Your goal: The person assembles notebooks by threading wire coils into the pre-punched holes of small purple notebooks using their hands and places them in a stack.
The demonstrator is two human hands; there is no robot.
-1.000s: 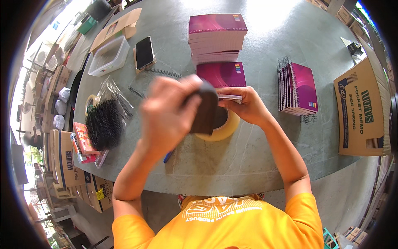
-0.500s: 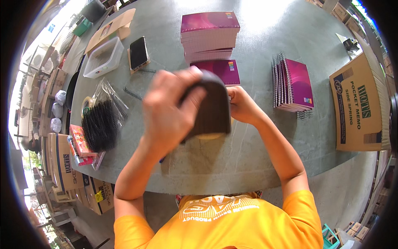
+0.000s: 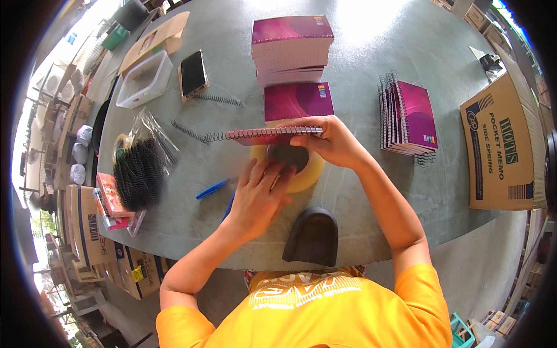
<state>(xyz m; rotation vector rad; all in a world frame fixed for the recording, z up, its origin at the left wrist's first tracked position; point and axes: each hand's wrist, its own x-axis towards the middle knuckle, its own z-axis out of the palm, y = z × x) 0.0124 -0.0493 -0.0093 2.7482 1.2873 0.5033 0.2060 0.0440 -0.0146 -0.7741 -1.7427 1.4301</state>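
With the right hand [image 3: 333, 142] gripping the notebook [image 3: 272, 134] edge-on above the tape roll [image 3: 301, 171], the open left hand [image 3: 258, 194] should steady the roll so the wire coil [image 3: 194, 134] feeds straight.

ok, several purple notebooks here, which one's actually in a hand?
The spiral notebook seen edge-on, pinched by the right hand above the tape roll. The others lie flat, stacked or leaning, untouched.

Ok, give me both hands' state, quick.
Left hand: open, fingers spread, resting on the tape roll.
Right hand: closed on the spiral notebook, held over the roll.
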